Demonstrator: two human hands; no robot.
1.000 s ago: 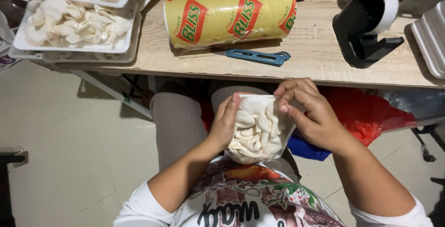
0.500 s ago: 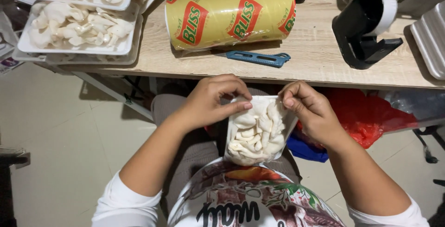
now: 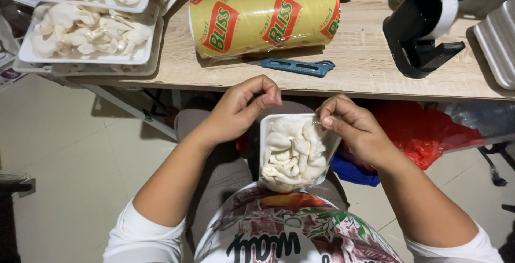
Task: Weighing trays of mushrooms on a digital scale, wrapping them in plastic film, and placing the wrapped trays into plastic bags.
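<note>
the white tray of pale mushrooms (image 3: 292,153) rests on the person's lap, below the table (image 3: 365,75) edge; the right hand (image 3: 354,129) fingers pinch its upper right corner; the left hand (image 3: 241,107) fingers are pinched together just above its upper left corner, whether on film i cannot tell; a yellow roll (image 3: 265,20) lies on the table.

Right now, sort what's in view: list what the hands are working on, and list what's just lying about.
In hand:
white foam tray of pale mushrooms
left hand, fingers pinched above the tray
right hand, at the tray's corner

Lying about:
yellow roll of cling film
blue plastic cutter
black tape dispenser
filled trays stacked on table
</note>
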